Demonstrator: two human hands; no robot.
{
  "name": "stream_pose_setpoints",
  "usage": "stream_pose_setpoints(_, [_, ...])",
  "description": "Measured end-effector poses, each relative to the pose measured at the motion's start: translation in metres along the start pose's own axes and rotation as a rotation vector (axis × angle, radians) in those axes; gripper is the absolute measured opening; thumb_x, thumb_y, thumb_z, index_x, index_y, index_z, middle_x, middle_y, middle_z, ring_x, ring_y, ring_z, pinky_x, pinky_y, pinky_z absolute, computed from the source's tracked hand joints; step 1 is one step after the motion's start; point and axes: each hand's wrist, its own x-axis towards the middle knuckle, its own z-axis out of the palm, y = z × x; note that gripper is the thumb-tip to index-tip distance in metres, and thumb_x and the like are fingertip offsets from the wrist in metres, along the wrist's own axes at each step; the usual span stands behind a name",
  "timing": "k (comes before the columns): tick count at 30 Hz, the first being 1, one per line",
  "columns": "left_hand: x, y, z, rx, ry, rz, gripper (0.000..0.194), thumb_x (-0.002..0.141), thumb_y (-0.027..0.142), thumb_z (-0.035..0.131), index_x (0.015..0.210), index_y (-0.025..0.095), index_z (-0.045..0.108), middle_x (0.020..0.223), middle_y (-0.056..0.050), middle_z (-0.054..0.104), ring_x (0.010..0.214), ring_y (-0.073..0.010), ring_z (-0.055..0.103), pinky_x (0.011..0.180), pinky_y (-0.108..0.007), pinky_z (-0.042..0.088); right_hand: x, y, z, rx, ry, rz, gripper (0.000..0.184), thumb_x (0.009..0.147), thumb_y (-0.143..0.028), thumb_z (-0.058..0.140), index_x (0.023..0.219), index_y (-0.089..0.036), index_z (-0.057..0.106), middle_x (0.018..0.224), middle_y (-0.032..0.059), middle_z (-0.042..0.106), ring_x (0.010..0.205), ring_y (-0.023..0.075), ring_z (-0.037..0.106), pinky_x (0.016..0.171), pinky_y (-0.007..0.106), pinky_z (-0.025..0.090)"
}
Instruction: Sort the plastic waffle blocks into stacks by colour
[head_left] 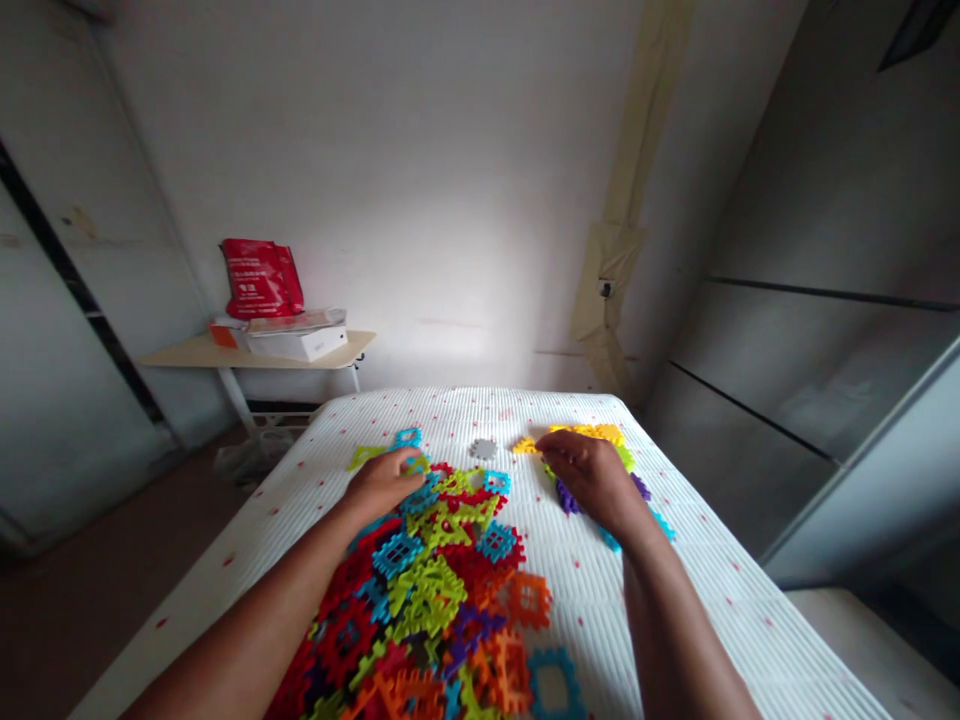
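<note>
While pinching a small yellow notched plastic piece [523,446] in the right hand [592,472], points it lengthwise leftward, just right of the flat grey toothed plastic tile [484,449]. Cannot tell of the left hand [386,482], curled by a lime-green plastic piece [417,464], whether grasping.

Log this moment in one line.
left hand: at far left edge of interlocking-tile pile | right hand: fingertips at yellow triangular tile, grip unclear | gray tile: between hands, on dotted white cover
</note>
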Motion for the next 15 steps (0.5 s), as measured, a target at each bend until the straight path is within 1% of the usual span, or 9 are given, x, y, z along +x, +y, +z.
stream_pose_setpoints(1, [-0.004,0.005,-0.002,-0.078,-0.013,0.012,0.049,0.073,0.044,0.06,0.115,0.019,0.06,0.088,-0.005,0.068,0.084,-0.0239,0.065,0.067,-0.032,0.049,0.001,-0.002,0.005,0.019,-0.01,0.003,0.02,0.083,-0.02,0.049,0.087,-0.019,0.069,0.081,0.0037,0.07,0.072,0.0166,0.065,0.066,0.024,0.046])
stream_pose_setpoints(3, [-0.013,0.015,-0.003,-0.233,-0.047,0.047,0.054,0.08,0.044,0.048,0.128,0.02,0.049,0.099,-0.007,0.067,0.088,-0.0223,0.065,0.067,-0.031,0.05,0.002,-0.006,0.019,0.107,-0.014,0.007,0.017,0.082,-0.021,0.052,0.087,-0.018,0.068,0.079,0.0034,0.069,0.071,0.0158,0.063,0.064,0.024,0.046])
stream_pose_setpoints(5, [-0.024,0.024,-0.002,-0.49,-0.107,0.063,0.052,0.084,0.04,0.043,0.132,0.023,0.043,0.11,-0.008,0.064,0.094,-0.021,0.064,0.068,-0.03,0.05,0.003,-0.011,0.034,0.233,-0.006,0.0,0.015,0.082,-0.025,0.055,0.089,-0.018,0.066,0.081,0.0033,0.068,0.068,0.0146,0.062,0.062,0.024,0.046])
stream_pose_setpoints(7, [-0.034,0.031,0.002,-0.824,-0.201,0.038,0.046,0.084,0.036,0.046,0.129,0.026,0.045,0.114,-0.007,0.062,0.094,-0.02,0.063,0.066,-0.029,0.049,0.003,-0.018,0.047,0.294,-0.007,-0.06,0.019,0.08,-0.026,0.06,0.097,-0.018,0.065,0.089,0.0045,0.067,0.072,0.0148,0.061,0.065,0.025,0.048])
stream_pose_setpoints(9, [-0.043,0.036,0.007,-1.089,-0.288,-0.013,0.04,0.083,0.031,0.05,0.123,0.027,0.051,0.113,-0.006,0.063,0.088,-0.0184,0.064,0.063,-0.027,0.049,0.003,-0.026,0.058,0.258,-0.005,-0.171,0.029,0.077,-0.025,0.063,0.106,-0.019,0.062,0.103,0.0072,0.065,0.086,0.0179,0.06,0.075,0.03,0.048])
stream_pose_setpoints(11, [-0.049,0.039,0.011,-1.183,-0.33,-0.05,0.035,0.084,0.028,0.052,0.119,0.026,0.054,0.11,-0.006,0.064,0.083,-0.0169,0.064,0.064,-0.028,0.049,0.001,-0.034,0.065,0.201,0.005,-0.282,0.037,0.077,-0.024,0.064,0.113,-0.02,0.058,0.111,0.0085,0.062,0.1,0.0206,0.056,0.086,0.034,0.045])
stream_pose_setpoints(12, [-0.052,0.04,0.013,-1.207,-0.337,-0.058,0.033,0.084,0.027,0.053,0.117,0.025,0.055,0.11,-0.006,0.065,0.083,-0.017,0.064,0.066,-0.029,0.05,0.001,-0.037,0.068,0.181,0.005,-0.317,0.039,0.078,-0.025,0.063,0.116,-0.02,0.057,0.113,0.0087,0.061,0.103,0.0213,0.054,0.089,0.035,0.043])
stream_pose_setpoints(15, [-0.059,0.042,0.017,-1.245,-0.356,-0.066,0.03,0.086,0.026,0.053,0.115,0.024,0.058,0.114,-0.006,0.064,0.091,-0.0193,0.063,0.071,-0.032,0.051,-0.003,-0.045,0.074,0.108,-0.026,-0.365,0.045,0.079,-0.026,0.062,0.123,-0.02,0.052,0.117,0.0086,0.06,0.105,0.0217,0.053,0.091,0.036,0.042])
